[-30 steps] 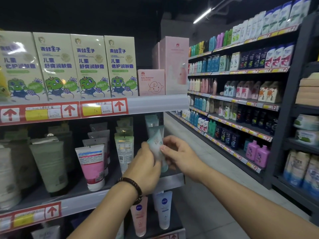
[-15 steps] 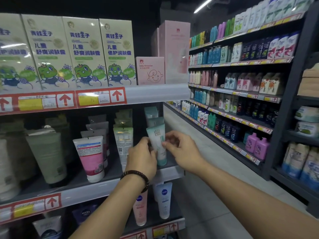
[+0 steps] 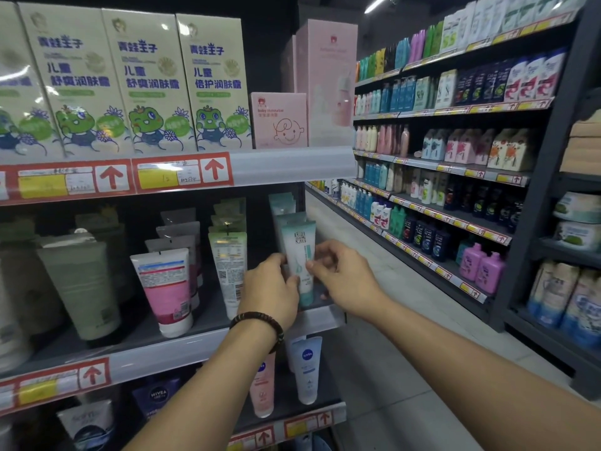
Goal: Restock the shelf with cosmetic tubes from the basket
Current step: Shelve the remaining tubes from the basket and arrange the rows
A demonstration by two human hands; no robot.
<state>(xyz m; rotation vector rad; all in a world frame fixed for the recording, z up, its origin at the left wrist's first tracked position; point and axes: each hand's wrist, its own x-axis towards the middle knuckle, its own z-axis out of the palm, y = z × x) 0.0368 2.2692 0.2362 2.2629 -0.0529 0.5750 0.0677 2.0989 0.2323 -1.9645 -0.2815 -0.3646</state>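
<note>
L hand (image 3: 270, 288) & R hand (image 3: 345, 281) pinch teal tube (image 3: 300, 252) upright on mid shelf (image 3: 162, 355), front of its row.

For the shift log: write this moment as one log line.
teal tube: upright, cap down, right end of middle shelf | left hand: grips tube | right hand: pinches tube | behind: matching tubes

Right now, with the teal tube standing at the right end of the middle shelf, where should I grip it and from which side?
Probably grip the teal tube at mid-body from the open aisle front, fingers on its two side edges. It is upright, cap down and flat crimp up, with matching tubes close behind and a green tube to its left.
</note>
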